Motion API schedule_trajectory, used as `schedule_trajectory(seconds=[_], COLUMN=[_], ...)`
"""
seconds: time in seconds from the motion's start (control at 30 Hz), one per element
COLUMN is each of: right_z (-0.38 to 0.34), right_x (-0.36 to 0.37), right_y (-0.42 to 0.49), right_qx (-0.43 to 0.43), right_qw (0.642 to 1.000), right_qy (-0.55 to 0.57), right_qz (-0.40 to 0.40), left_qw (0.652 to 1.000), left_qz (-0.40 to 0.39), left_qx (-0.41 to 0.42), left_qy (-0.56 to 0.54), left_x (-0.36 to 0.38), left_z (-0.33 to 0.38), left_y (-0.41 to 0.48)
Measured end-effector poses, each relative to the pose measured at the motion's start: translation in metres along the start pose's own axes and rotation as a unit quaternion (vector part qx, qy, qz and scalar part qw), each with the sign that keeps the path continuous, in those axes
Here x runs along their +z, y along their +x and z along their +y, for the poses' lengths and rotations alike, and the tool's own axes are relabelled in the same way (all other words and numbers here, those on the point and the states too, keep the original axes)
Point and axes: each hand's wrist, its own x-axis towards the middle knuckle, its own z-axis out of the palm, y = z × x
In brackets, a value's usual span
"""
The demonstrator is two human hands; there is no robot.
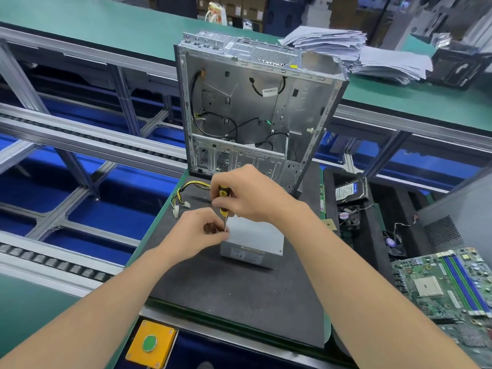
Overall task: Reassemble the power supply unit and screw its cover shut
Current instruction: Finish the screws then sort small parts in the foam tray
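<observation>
We work at a green bench (149, 235) covered with a black mat (226, 294). An open computer case (255, 102) stands upright at the far end of the mat, its inner side facing us, with loose black leads inside. A bare motherboard (447, 283) lies off the mat to the right.

The power supply unit (255, 242) lies flat on the mat just in front of the case, cover upward and label side towards us. Its yellow-and-black cable bundle (183, 193) trails away to the left.

The right grip (250, 193) is clenched around the yellow-and-black handle of the screwdriver (223, 194), which stands nearly upright over the unit's far-left top corner. The left grip (198, 230) pinches the lower end of the shaft with curled fingertips, beside that corner. The tip is hidden behind the fingers, so we cannot tell whether a screw is present.
</observation>
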Motion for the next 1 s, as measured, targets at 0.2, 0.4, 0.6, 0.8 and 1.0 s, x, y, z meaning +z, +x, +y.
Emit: schedule_trajectory(seconds=[0.2,0.4,0.6,0.8,1.0], right_z=[-0.009,-0.007,-0.01,-0.016,-0.017], right_x=[0.011,-0.002,-0.019,-0.003,0.006], right_y=[0.015,0.004,0.001,0.013,0.013], right_qx=[0.18,0.067,-0.002,0.123,0.215], right_qw=[0.972,0.992,0.983,0.986,0.962], right_qy=[-0.144,-0.105,-0.096,-0.099,-0.169], right_qz=[0.054,-0.02,-0.155,-0.057,0.007], left_qw=[0.999,1.0,1.0,1.0,0.999], left_qz=[0.027,0.009,0.002,0.012,0.018], left_qx=[-0.01,-0.008,0.006,0.001,0.017], left_qy=[0.016,0.003,0.003,0.001,0.024], left_x=[0.003,0.003,0.003,0.005,0.004], left_z=[0.001,0.0,0.0,-0.002,-0.002], left_y=[-0.001,0.003,0.003,0.001,0.0])
